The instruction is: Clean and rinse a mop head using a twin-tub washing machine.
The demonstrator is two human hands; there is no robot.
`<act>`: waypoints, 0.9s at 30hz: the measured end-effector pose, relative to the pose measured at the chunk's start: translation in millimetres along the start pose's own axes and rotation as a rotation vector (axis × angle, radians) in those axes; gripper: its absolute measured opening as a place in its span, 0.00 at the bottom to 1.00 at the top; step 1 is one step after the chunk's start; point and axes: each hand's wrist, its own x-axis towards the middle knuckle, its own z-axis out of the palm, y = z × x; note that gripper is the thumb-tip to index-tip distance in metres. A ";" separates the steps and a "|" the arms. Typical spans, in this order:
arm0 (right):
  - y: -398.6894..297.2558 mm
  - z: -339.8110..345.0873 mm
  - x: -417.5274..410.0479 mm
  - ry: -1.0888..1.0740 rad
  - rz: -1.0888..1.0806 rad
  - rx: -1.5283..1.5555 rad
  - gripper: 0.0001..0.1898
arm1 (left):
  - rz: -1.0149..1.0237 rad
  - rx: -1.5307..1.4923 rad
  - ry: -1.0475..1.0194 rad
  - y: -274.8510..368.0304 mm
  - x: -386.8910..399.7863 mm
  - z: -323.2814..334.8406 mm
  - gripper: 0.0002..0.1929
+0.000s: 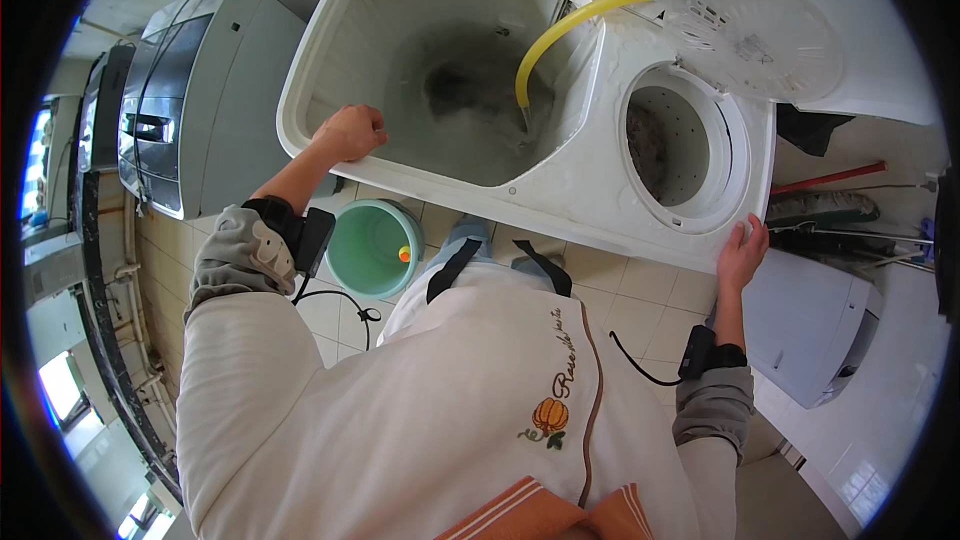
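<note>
A twin-tub washing machine (551, 199) stands before me with both tubs uncovered. Cloudy grey water, with a dark patch in it, fills part of the larger wash tub (341, 30). From a yellow hose (536, 52), water runs into that tub. My left hand (352, 133) rests at the tub's front left rim, its fingers bent inward above the tub. At the machine's front right corner, my right hand (742, 251) touches the edge with its fingers slightly apart. Beside it is the round spin tub (686, 142), with dark, wet-looking fabric (646, 142) against its left wall.
A green bucket (360, 247) with a small orange-yellow object (405, 253) inside stands on the tiled floor (596, 266). A grey washing machine (240, 90) is at left, a white appliance (810, 322) at right. A clear plastic lid (757, 37) leans behind the spin tub. Long-handled tools (832, 176) lie at right.
</note>
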 end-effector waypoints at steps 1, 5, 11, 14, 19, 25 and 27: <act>-0.3 0.0 -0.1 0.000 0.000 0.000 0.15 | 0.000 0.000 0.000 -0.6 0.3 0.4 0.14; -1.0 -0.6 -0.5 -0.011 0.010 0.001 0.15 | 0.013 -0.017 -0.005 -4.4 3.1 2.7 0.14; -0.7 0.0 -0.2 -0.011 0.019 -0.009 0.15 | 0.025 -0.011 0.025 -5.2 4.4 4.5 0.15; -1.5 -0.4 0.0 -0.009 0.023 -0.007 0.15 | 0.024 -0.012 0.027 -5.2 5.1 4.2 0.15; 4.0 1.7 0.5 0.001 -0.017 -0.010 0.15 | 0.028 -0.011 0.050 -4.8 3.8 4.7 0.15; 0.7 1.5 0.0 0.012 -0.009 -0.013 0.15 | 0.040 -0.021 0.066 -8.2 4.2 7.0 0.14; 1.5 1.5 -0.5 0.010 -0.015 -0.020 0.15 | 0.047 -0.027 0.076 -8.7 4.9 8.0 0.12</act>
